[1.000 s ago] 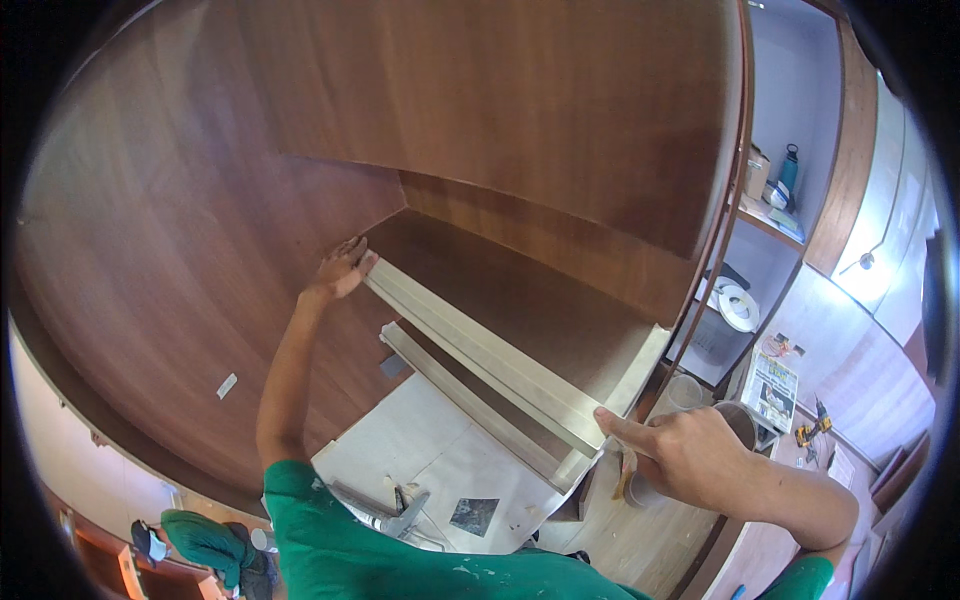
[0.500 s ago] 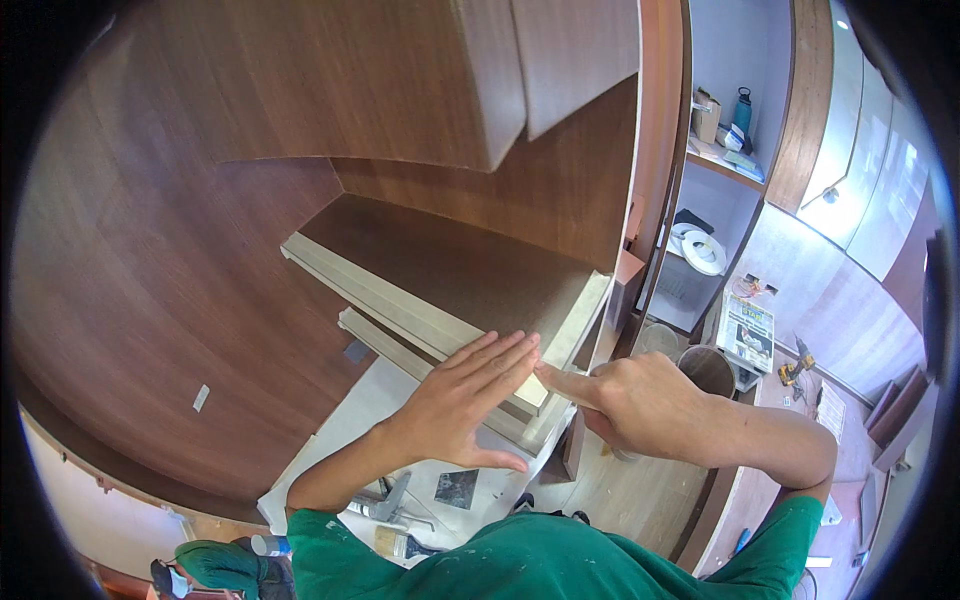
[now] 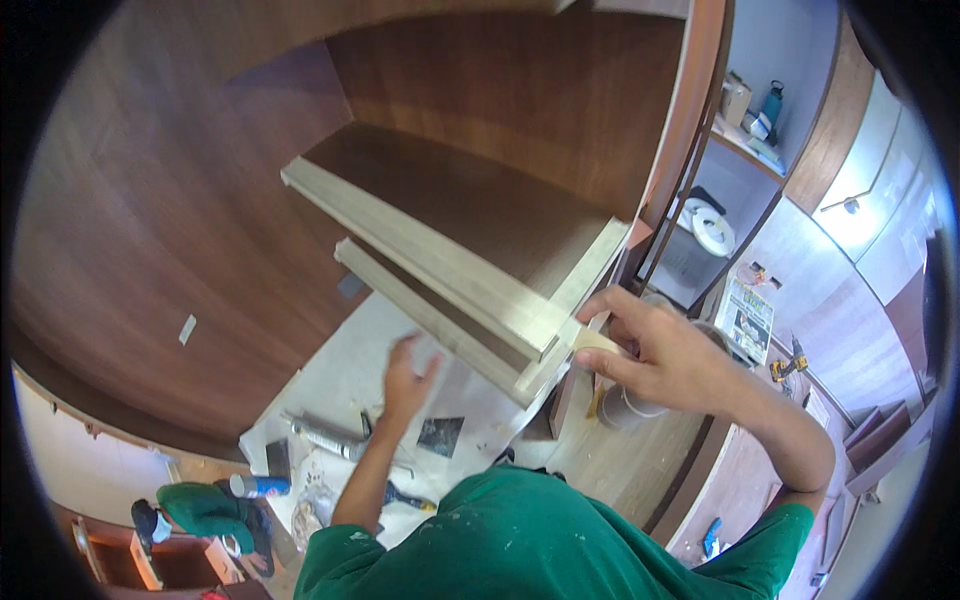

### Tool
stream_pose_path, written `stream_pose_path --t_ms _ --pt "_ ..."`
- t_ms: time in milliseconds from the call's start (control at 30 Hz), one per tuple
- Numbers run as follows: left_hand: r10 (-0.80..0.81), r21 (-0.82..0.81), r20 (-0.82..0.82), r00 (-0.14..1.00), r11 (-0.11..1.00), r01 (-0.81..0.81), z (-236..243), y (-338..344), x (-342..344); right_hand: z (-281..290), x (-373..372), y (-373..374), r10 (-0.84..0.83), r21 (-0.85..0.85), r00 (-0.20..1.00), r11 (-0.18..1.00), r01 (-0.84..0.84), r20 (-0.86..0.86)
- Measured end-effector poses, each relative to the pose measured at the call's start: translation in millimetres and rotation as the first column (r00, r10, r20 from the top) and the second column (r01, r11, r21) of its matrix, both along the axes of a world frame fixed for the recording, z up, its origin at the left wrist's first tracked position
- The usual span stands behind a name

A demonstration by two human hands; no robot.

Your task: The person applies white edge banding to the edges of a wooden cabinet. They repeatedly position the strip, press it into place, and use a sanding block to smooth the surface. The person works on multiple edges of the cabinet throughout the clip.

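A brown cabinet shelf (image 3: 450,205) has a pale front strip (image 3: 430,258) along its edge, with a second pale strip (image 3: 440,325) just below. At their right corner, my right hand (image 3: 655,350) pinches a small cream-coloured piece (image 3: 598,346) between thumb and fingers. It touches the strip's end or lies right beside it; its material I cannot make out. My left hand (image 3: 405,385), slightly blurred, hangs below the lower strip with fingers apart and nothing in them.
Beneath my left hand, a white-covered surface (image 3: 352,398) bears a caulking gun (image 3: 335,440), a brush (image 3: 405,497) and a dark square (image 3: 441,436). A bucket (image 3: 625,408) stands under my right hand. A drill (image 3: 790,362) lies at right. Another person (image 3: 205,510) works at lower left.
My left hand has left the strip's corner and moved down and left. My right hand has gone from pressing with a finger to pinching the cream piece. The view has shifted.
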State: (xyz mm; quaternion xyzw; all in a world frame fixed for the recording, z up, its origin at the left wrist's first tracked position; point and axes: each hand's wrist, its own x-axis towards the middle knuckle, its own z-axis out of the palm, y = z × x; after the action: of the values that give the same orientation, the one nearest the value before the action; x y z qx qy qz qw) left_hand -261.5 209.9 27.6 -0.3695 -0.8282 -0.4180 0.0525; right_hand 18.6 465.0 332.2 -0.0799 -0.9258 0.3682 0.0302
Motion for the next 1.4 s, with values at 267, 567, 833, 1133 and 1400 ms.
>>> stream_pose_path --t_ms 267,567,833,1133,1400 --pt "0.256 -0.565 0.188 0.948 0.818 -0.109 -174 -54 81 -3 -8 2 -0.009 -0.131 1.000 0.991 0.012 0.022" --pt "0.385 -0.576 0.148 0.911 0.782 -0.237 -181 -55 90 -2 -20 13 -0.013 -0.550 0.966 0.820 0.158 0.258" --pt "0.161 -0.309 0.570 0.806 0.951 0.028 -233 -116 33 2 -24 10 0.020 -0.599 0.962 0.786 0.154 0.274" --pt "-0.498 0.405 0.543 0.677 0.861 0.308 171 -26 16 3 -28 1 -0.102 -0.427 0.944 0.873 0.236 0.314" --pt "-0.584 0.015 0.208 0.784 0.804 0.595 306 90 20 -10 -38 9 -0.148 -0.102 0.981 0.982 0.161 0.127"
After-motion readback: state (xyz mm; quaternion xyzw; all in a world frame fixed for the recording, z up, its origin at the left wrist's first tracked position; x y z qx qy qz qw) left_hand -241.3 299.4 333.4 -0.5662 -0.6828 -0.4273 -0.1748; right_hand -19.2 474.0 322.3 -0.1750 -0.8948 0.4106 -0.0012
